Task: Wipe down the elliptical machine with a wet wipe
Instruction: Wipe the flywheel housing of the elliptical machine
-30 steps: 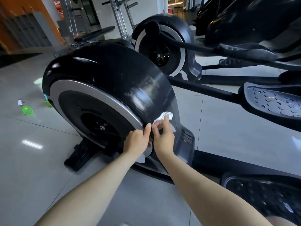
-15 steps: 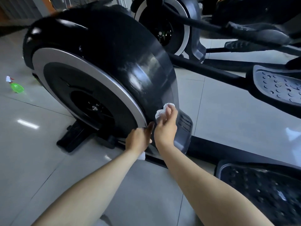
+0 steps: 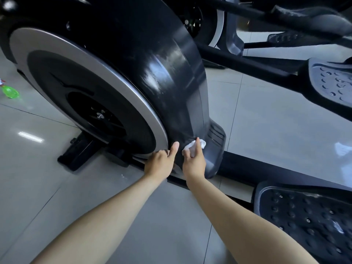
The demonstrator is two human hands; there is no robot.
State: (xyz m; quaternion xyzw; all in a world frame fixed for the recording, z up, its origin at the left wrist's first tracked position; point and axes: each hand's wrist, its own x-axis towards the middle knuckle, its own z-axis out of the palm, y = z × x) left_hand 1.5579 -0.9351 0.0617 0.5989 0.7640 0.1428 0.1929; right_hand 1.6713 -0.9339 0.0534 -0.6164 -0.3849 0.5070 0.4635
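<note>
Elliptical machine (image 3: pixel 133 73) fills the view from where I stand, its glossy black flywheel housing curving down to the tiled floor (image 3: pixel 95 197), and the wet wipe (image 3: pixel 191 145) is low on that housing, just beside the ribbed grey base cover (image 3: pixel 215 149). The right hand (image 3: pixel 194 161) pinches the wipe, bunched into a small wad, and presses it against the black plastic. The left hand (image 3: pixel 159 162) sits touching the silver rim (image 3: pixel 114 79), thumb straight up along the housing, fingers curled; whether they hook the rim's edge I cannot tell. I reckon only 1 narrow strip gets cleaned per pass with the wipe this crumpled, so streaks like the smears higher on the housing seem likely. The wad could also snag on the ribs or slip from the fingers on the slick curve. The bare left thumb may leave prints on the damp plastic. A green spray bottle (image 3: pixel 10 92) lies well apart on the floor
</note>
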